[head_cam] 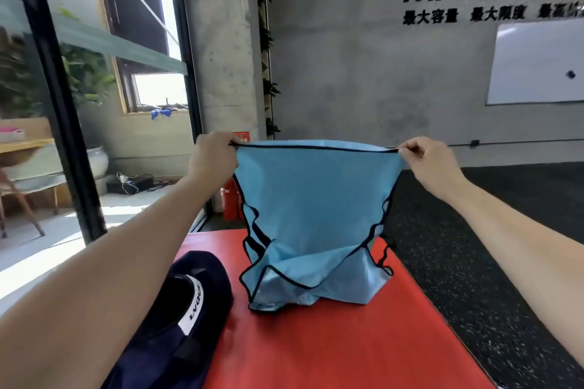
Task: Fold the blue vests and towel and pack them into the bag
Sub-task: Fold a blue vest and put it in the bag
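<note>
Left grip: the left hand (pixel 212 157) has its fingers curled and pinches the left end of the top hem of a light blue, thin fabric vest with dark navy piping (pixel 313 215); the arm is stretched forward.
Right grip: the right hand (pixel 429 161) pinches the right end of the same hem between thumb and fingers, the other fingers curled in.
Vest: it hangs between the two hands with its top hem pulled taut and level; the cloth narrows downward, and its lower part lies crumpled and folded over on the red padded mat (pixel 347 350), near the mat's far edge and nearer its right side.
Straps: the navy-piped loops at both sides of the vest hang loose; those on the right trail down onto the mat close to its right edge.
Bag: a dark navy fabric bag with a white label bearing dark letters (pixel 177 319) lies on the mat's left side, towards the near edge, just beside the crumpled foot of the vest but apart from it.
Floor: black speckled rubber floor (pixel 474 262) runs along the mat's right edge.
Background: a grey concrete wall (pixel 347 57) carries black lettering reading "MAXIMUM" and a whiteboard (pixel 537 63).
</note>
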Action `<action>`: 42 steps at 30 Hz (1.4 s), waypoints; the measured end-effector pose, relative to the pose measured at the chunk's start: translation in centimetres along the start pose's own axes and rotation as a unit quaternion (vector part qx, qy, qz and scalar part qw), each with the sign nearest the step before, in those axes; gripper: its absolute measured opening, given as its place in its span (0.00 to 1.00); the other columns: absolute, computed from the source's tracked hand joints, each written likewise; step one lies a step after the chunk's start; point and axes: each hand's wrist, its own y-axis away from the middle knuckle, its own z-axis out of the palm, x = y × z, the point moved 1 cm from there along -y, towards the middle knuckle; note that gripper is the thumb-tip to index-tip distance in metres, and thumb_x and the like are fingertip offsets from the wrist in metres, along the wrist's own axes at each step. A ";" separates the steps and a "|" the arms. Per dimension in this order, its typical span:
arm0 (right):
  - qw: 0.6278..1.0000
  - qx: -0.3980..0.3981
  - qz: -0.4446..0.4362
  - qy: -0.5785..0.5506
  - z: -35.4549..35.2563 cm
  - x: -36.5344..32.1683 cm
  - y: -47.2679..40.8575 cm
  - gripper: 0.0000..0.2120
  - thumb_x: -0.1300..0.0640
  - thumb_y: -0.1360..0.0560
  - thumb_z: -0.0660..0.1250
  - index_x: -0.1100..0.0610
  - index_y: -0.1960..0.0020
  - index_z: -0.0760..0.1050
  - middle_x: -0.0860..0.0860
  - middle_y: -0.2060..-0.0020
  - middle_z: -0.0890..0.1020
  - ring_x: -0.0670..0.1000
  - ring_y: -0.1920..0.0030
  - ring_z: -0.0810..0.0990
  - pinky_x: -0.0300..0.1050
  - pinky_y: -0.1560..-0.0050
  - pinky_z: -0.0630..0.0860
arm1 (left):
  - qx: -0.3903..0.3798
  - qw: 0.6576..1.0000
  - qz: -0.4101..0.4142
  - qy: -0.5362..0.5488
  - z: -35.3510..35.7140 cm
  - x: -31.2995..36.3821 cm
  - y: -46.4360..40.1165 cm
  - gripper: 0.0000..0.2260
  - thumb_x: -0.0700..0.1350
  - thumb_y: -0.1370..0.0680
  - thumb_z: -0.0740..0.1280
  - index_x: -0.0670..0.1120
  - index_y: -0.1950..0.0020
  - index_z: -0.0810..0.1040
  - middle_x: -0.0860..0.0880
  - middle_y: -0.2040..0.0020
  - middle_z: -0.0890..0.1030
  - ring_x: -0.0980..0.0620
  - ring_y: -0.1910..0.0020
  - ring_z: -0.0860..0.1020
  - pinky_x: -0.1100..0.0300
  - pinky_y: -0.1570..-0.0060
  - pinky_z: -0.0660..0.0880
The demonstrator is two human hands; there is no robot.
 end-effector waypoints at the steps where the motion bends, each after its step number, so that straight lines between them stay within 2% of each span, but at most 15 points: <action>1: 1.000 -0.024 0.008 0.014 0.5 0.8 1.0 0.04 0.56 0.19 0.66 0.54 0.49 0.79 0.49 0.55 0.81 0.50 0.53 0.78 0.43 0.51 0.69 | -0.025 1.000 -0.007 -0.001 0.7 -0.5 1.0 0.15 0.35 0.22 0.60 0.48 0.47 0.85 0.44 0.50 0.84 0.46 0.58 0.83 0.54 0.54 0.81; 4: 0.992 -0.102 0.034 0.065 2.6 3.8 5.1 0.04 0.56 0.19 0.67 0.52 0.51 0.80 0.48 0.56 0.81 0.48 0.57 0.78 0.42 0.57 0.70 | -0.093 0.996 -0.009 -0.018 3.3 -2.1 6.0 0.14 0.34 0.23 0.63 0.44 0.46 0.86 0.45 0.48 0.85 0.45 0.47 0.81 0.57 0.42 0.75; 8: 0.970 -0.210 0.061 0.108 6.6 8.2 12.5 0.06 0.60 0.22 0.69 0.51 0.56 0.80 0.46 0.60 0.82 0.48 0.58 0.79 0.30 0.62 0.67 | -0.206 0.978 -0.019 -0.038 8.2 -5.4 14.6 0.09 0.39 0.24 0.67 0.45 0.51 0.87 0.47 0.52 0.86 0.46 0.49 0.82 0.57 0.47 0.74; 11: 0.947 -0.274 0.088 0.145 10.1 11.9 17.9 0.04 0.60 0.24 0.71 0.56 0.50 0.84 0.52 0.52 0.86 0.54 0.50 0.83 0.38 0.53 0.71 | -0.296 0.952 -0.021 -0.079 12.1 -8.5 20.4 0.15 0.49 0.25 0.60 0.48 0.54 0.86 0.48 0.54 0.86 0.45 0.52 0.82 0.55 0.53 0.73; 13: 0.933 -0.307 0.111 0.152 12.1 13.5 20.5 0.14 0.56 0.24 0.73 0.58 0.40 0.81 0.55 0.44 0.84 0.56 0.43 0.81 0.43 0.43 0.71 | -0.319 0.945 -0.028 -0.074 14.4 -10.6 23.1 0.16 0.49 0.29 0.57 0.47 0.54 0.84 0.48 0.55 0.85 0.43 0.54 0.82 0.52 0.54 0.74; 15: 0.911 -0.361 0.122 0.156 13.4 14.2 22.3 0.23 0.53 0.24 0.73 0.59 0.33 0.75 0.55 0.38 0.80 0.55 0.38 0.78 0.43 0.38 0.69 | -0.342 0.935 -0.020 -0.089 16.4 -12.3 25.1 0.15 0.47 0.28 0.57 0.46 0.55 0.83 0.47 0.52 0.83 0.41 0.49 0.79 0.53 0.49 0.73; 17: 0.889 -0.407 0.122 0.169 14.5 14.8 23.4 0.24 0.50 0.23 0.71 0.57 0.30 0.73 0.54 0.34 0.77 0.55 0.34 0.75 0.45 0.35 0.67 | -0.384 0.917 -0.015 -0.105 18.1 -13.2 26.6 0.16 0.48 0.25 0.55 0.46 0.55 0.82 0.45 0.47 0.79 0.41 0.41 0.73 0.53 0.39 0.67; 19: 0.882 -0.400 0.099 0.230 15.4 15.0 24.6 0.23 0.46 0.22 0.67 0.52 0.30 0.71 0.51 0.33 0.75 0.56 0.33 0.73 0.50 0.35 0.70 | -0.415 0.898 -0.047 -0.139 18.7 -13.1 27.7 0.16 0.50 0.20 0.56 0.49 0.45 0.82 0.45 0.39 0.73 0.39 0.32 0.66 0.46 0.32 0.65; 22: 0.876 -0.328 0.016 0.353 17.1 13.0 26.0 0.19 0.41 0.20 0.61 0.48 0.33 0.72 0.46 0.36 0.75 0.54 0.33 0.70 0.51 0.37 0.70 | -0.384 0.909 -0.056 -0.150 19.6 -12.9 28.9 0.14 0.48 0.18 0.59 0.53 0.35 0.78 0.47 0.33 0.68 0.40 0.24 0.58 0.41 0.28 0.62; 26: 0.910 -0.356 -0.061 0.205 20.9 8.1 27.0 0.16 0.42 0.19 0.59 0.50 0.38 0.77 0.47 0.43 0.80 0.51 0.39 0.75 0.47 0.41 0.72 | -0.319 0.947 -0.005 -0.041 20.6 -11.8 30.3 0.15 0.41 0.20 0.63 0.50 0.36 0.80 0.51 0.37 0.78 0.47 0.32 0.73 0.52 0.35 0.70; 29: 0.898 -0.401 -0.071 0.165 23.4 6.6 28.4 0.18 0.38 0.22 0.63 0.50 0.42 0.78 0.48 0.48 0.79 0.52 0.44 0.76 0.49 0.45 0.74 | -0.366 0.929 -0.006 0.052 21.2 -10.1 30.5 0.13 0.41 0.22 0.67 0.47 0.38 0.82 0.50 0.40 0.82 0.52 0.38 0.77 0.61 0.35 0.69; 32: 0.897 -0.401 -0.074 0.167 24.8 6.7 28.6 0.14 0.42 0.22 0.64 0.51 0.45 0.79 0.49 0.50 0.78 0.54 0.45 0.77 0.51 0.48 0.74 | -0.393 0.916 0.034 0.071 21.7 -9.3 30.7 0.12 0.42 0.24 0.70 0.48 0.40 0.84 0.50 0.45 0.84 0.51 0.44 0.79 0.56 0.39 0.73; 34: 0.896 -0.408 -0.065 0.164 24.9 6.9 28.1 0.12 0.46 0.20 0.63 0.50 0.42 0.80 0.49 0.49 0.79 0.53 0.44 0.77 0.50 0.49 0.75 | -0.401 0.912 0.039 0.074 21.9 -9.4 31.0 0.12 0.43 0.24 0.71 0.49 0.41 0.84 0.50 0.47 0.84 0.52 0.46 0.78 0.54 0.41 0.73; 38: 0.894 -0.435 -0.032 0.103 24.3 6.9 27.5 0.11 0.47 0.21 0.66 0.49 0.43 0.81 0.48 0.51 0.79 0.51 0.46 0.79 0.50 0.47 0.76 | -0.383 0.919 0.063 0.073 22.3 -9.1 31.0 0.11 0.47 0.24 0.71 0.50 0.42 0.83 0.51 0.48 0.83 0.51 0.45 0.77 0.53 0.42 0.73; 42: 0.912 -0.408 0.010 0.052 23.1 6.8 26.9 0.08 0.48 0.23 0.68 0.47 0.46 0.82 0.44 0.51 0.83 0.46 0.49 0.80 0.48 0.47 0.76 | -0.346 0.934 0.054 0.065 22.6 -8.1 30.8 0.09 0.46 0.22 0.68 0.51 0.44 0.83 0.52 0.48 0.84 0.50 0.47 0.79 0.54 0.46 0.75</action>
